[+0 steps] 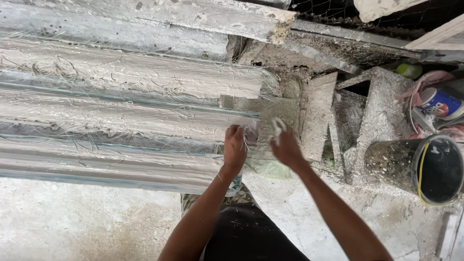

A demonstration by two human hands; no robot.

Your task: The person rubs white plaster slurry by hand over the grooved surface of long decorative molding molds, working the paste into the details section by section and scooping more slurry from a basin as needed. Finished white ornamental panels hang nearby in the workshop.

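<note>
Head view looks straight down at a plaster-caked work spot. Long white mouldings (125, 125) lie side by side across the left half, their wet faces streaked with loose fibre strands, and their ends stop near the middle of the frame. The left hand (235, 150) rests on the end of one moulding, fingers curled down over its edge and gripping it, with strands of fibre trailing between the fingers. The right hand (286, 147) sits just beside it to the right, apart from the moulding's end, and pinches a small white wad (278, 126) of fibre or plaster between thumb and fingertips; whether the wad touches the moulding cannot be told. Both forearms reach up from the bottom edge, bare and flecked with white.

Under the hands a greenish patch (266, 166) of the crusted bench shows. To the right of the hands stand grey, plaster-crusted blocks (319, 113) and a triangular bracket (382, 106), all well coated. Further right, a dirty bucket (425, 166) lies tipped on its side with its dark mouth facing right and a yellow line at the rim. Above it sits a blue and white can (441, 102) among pink cloth (430, 79), and a green round object (410, 70) lies near the top right. The floor (72, 222) at the lower left is pale, rough and dusted with plaster
</note>
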